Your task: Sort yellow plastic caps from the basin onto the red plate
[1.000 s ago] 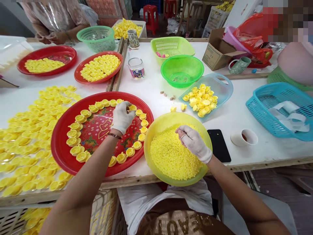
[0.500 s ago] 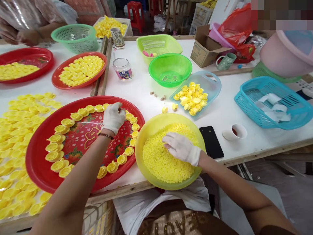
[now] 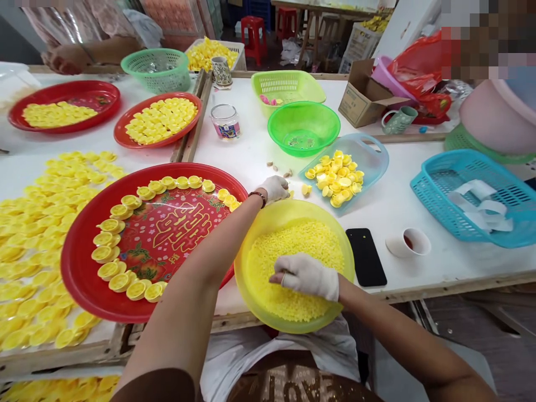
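Observation:
My left hand (image 3: 275, 188), in a white glove, reaches past the far rim of the yellow bowl (image 3: 242, 262). Its fingers close on a small yellow plastic cup (image 3: 292, 194), mostly hidden by them. Another loose cup (image 3: 306, 190) lies just right of it. Inside the bowl, my right hand (image 3: 307, 276), also gloved, is curled over yellow pellets (image 3: 268, 240); what its fingers hold is hidden. To the left, a red tray (image 3: 77, 279) carries a ring of small yellow cups along its edge, part of it covered by my left forearm.
A blue scoop (image 3: 379, 153) holds more yellow cups. Behind are a green bowl (image 3: 274, 131) and a glass jar (image 3: 225, 121). At right are a phone (image 3: 366, 257), a cup of dark drink (image 3: 396, 244) and a blue basket (image 3: 431, 195). A co-worker's hands (image 3: 65, 58) are far left.
My left hand has moved right from the red tray's far edge to a loose cup behind the bowl. My right hand's fingers have curled in the pellets. The view has shifted slightly.

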Motion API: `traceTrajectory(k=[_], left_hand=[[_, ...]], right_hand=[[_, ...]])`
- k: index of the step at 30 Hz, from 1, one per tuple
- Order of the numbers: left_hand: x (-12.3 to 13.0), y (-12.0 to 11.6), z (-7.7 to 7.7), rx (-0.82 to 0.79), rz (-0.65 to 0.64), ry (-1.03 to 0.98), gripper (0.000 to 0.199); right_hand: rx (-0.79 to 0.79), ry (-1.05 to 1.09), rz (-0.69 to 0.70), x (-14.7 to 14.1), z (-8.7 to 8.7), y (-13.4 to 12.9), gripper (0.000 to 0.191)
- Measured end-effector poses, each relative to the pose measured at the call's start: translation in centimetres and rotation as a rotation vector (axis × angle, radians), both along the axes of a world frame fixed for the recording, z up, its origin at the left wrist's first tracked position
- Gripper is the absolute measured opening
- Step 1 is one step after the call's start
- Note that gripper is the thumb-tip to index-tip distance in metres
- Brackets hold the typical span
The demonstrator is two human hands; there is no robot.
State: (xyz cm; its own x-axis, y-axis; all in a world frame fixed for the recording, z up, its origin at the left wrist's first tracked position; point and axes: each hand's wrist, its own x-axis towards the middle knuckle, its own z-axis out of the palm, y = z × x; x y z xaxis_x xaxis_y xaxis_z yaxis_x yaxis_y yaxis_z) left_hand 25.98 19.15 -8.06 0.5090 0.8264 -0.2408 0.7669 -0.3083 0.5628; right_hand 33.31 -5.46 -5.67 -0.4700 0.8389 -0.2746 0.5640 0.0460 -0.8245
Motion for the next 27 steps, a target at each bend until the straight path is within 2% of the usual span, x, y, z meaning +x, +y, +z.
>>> traceTrajectory(k=[3,5,7,10,13,15,18,21,27], left_hand=[[-1.2,-0.1,0.0,0.013,0.025,-0.051,0.027],[-2.3,-0.6,0.9,0.056,0.048,-0.103,0.032],[-3.5,-1.7,2.6,0.113,0.066,-0.191,0.037],[-5.6,-5.3,5.0,0.245,0.001,-0.378,0.034],[-7.2,-10.5,5.4,0.362,-0.138,-0.372,0.037],[-7.5,-13.6,4.3,0.323,-0.168,-0.262,0.040],[-6.8,-16.7,2.0,0.192,-0.196,-0.090,0.027],[-5.8,-17.5,0.6,0.116,-0.210,-0.050,0.023],[-5.1,-17.3,0.5,0.000,-0.101,-0.129,0.021]], right_hand=[[-0.316,0.578,-0.355,1.1,-0.5,0.8,0.037],[-0.563,0.890,-0.536,1.8,-0.7,1.4,0.037],[-0.721,1.104,-0.651,2.6,-0.7,2.0,0.029],[-0.793,1.286,-0.732,3.5,-0.5,2.5,0.018],[-0.699,1.355,-0.833,4.2,0.1,2.7,0.022],[-0.571,1.339,-0.931,4.3,0.5,2.8,0.027],[-0.366,1.260,-1.028,3.9,1.1,3.1,0.030],[-0.201,1.192,-1.043,2.8,1.4,3.7,0.036],[0.053,1.085,-0.984,0.7,0.7,4.7,0.041]])
